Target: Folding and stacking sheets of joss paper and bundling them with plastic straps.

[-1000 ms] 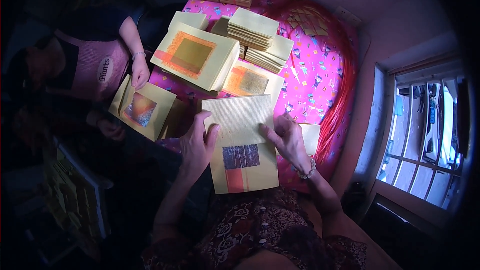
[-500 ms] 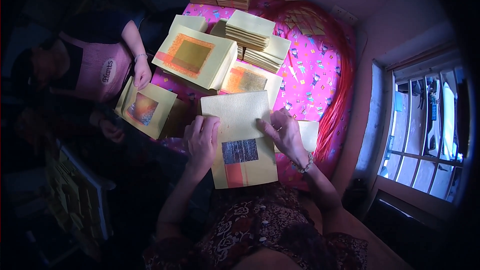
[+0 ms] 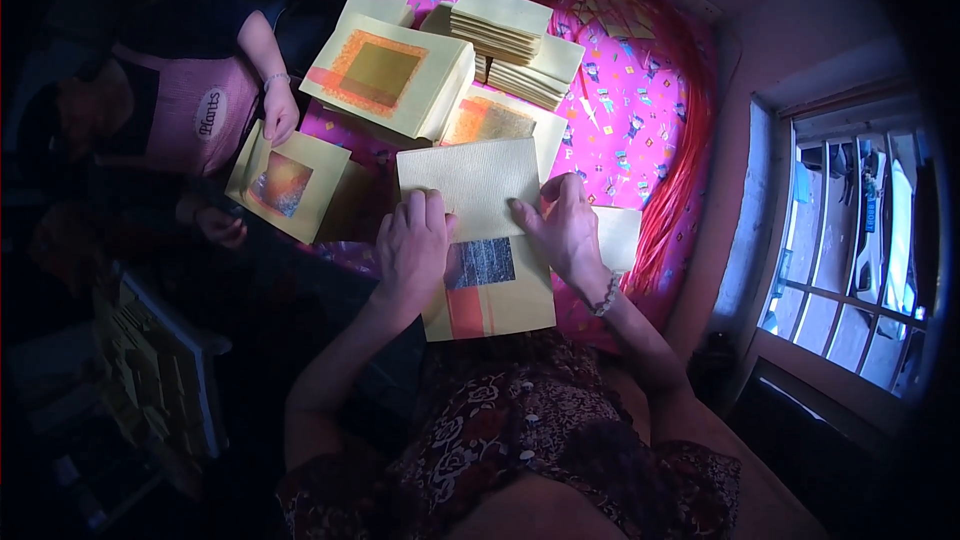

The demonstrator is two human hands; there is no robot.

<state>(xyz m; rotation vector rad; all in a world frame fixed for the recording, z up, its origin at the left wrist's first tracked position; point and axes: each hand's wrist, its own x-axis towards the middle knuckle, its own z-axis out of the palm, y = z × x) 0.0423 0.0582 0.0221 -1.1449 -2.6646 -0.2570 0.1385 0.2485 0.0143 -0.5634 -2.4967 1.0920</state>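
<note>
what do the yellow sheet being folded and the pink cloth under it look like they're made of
The yellow sheet under the left hand and right hand looks like thin matte paper: it bends over in a flat flap, with a faint ribbed grain. The pink cloth seems a printed woven fabric, soft and wrinkled, though the weave is too small to tell.
</note>
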